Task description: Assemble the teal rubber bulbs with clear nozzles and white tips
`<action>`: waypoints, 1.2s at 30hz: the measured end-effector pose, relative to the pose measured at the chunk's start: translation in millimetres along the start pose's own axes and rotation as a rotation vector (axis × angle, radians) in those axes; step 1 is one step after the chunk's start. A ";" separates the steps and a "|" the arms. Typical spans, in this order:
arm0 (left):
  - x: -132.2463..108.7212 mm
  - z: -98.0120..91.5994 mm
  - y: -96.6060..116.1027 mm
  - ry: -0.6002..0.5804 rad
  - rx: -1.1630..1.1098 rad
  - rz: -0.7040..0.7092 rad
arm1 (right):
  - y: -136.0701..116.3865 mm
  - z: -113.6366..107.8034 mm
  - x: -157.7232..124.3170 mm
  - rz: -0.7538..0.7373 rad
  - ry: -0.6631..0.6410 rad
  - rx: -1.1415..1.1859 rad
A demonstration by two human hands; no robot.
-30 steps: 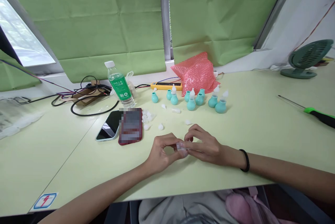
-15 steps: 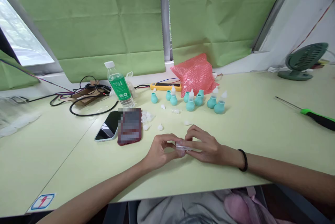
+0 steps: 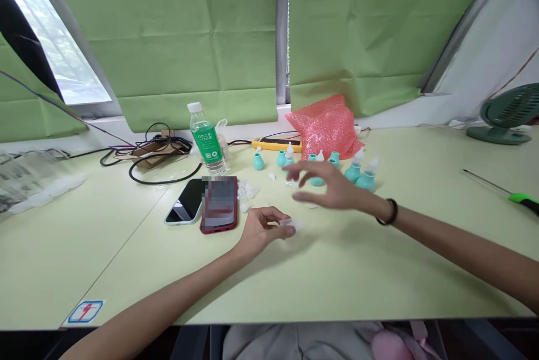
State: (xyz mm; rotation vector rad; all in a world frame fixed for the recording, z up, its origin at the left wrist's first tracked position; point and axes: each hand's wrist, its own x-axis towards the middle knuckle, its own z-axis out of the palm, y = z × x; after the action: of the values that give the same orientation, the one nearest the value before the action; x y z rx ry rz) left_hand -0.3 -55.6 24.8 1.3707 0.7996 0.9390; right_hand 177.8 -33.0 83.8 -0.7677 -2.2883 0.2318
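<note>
My left hand (image 3: pixel 261 231), low over the table, pinches a small clear plastic tube (image 3: pixel 290 223) between thumb and fingers. My right hand (image 3: pixel 322 185) is raised with thumb and fingers spread, and nothing shows between them. Behind it stand several teal rubber bulbs (image 3: pixel 258 162), some fitted with translucent white nozzles (image 3: pixel 359 155); the hand hides part of this group. Another clear piece (image 3: pixel 291 183) lies by the right fingertips. To the left, a small heap of white plastic parts (image 3: pixel 246 190) rests beside the red-cased phone (image 3: pixel 219 205).
A second phone (image 3: pixel 185 203) lies left of the red one, with a water bottle (image 3: pixel 208 144) behind. Farther back are coiled cables (image 3: pixel 168 146), a yellow device (image 3: pixel 269 144) and a red bubble-wrap bag (image 3: pixel 330 130). At right are a screwdriver (image 3: pixel 522 199) and a green fan (image 3: pixel 501 118).
My right hand has let go of the clear tube, moved up and away toward the teal bulbs and spread its fingers. My left hand keeps the tube. The view has shifted slightly.
</note>
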 end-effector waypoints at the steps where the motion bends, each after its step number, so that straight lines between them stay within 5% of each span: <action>1: 1.0 -0.6 -0.6 0.016 0.003 -0.001 | 6.7 2.1 16.8 0.038 0.049 -0.046; 4: 2.4 -1.2 -4.1 0.031 0.034 -0.013 | 31.1 24.0 67.6 0.108 0.081 -0.231; 7: 2.6 -1.9 -7.9 0.001 0.018 -0.031 | 56.7 56.8 106.9 0.253 -0.044 -0.372; 9: 2.8 -3.0 -9.8 -0.013 0.017 -0.010 | 72.1 76.8 121.0 0.415 -0.088 -0.410; 13: 3.8 -6.0 -11.7 0.046 0.107 0.090 | 90.7 99.7 123.0 0.502 -0.107 -0.387; 16: 4.7 -7.1 -12.1 0.087 0.187 0.159 | 84.8 95.0 114.3 0.447 -0.086 -0.370; 20: 4.5 -7.0 -11.4 0.127 0.250 0.227 | 46.7 60.1 90.6 0.258 -0.026 -0.331; 22: 3.6 -6.3 -10.2 0.125 0.232 0.217 | 21.9 39.3 65.4 0.030 0.090 -0.258; 25: 1.2 -4.2 -7.3 0.089 0.192 0.186 | -7.0 21.6 10.2 -0.094 0.187 -0.166; 30: -2.6 0.5 -4.4 -0.016 0.217 0.207 | -11.6 37.9 -66.5 0.006 0.099 -0.069; 36: 1.5 -2.5 -10.7 -0.151 0.166 0.155 | 6.3 54.7 -66.8 0.185 0.071 -0.087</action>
State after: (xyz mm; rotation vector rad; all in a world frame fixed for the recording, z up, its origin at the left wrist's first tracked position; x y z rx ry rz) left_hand -1.0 -52.8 14.1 1.6471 0.6758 0.8910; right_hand 182.5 -64.4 3.2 -1.0183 -2.1738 0.1876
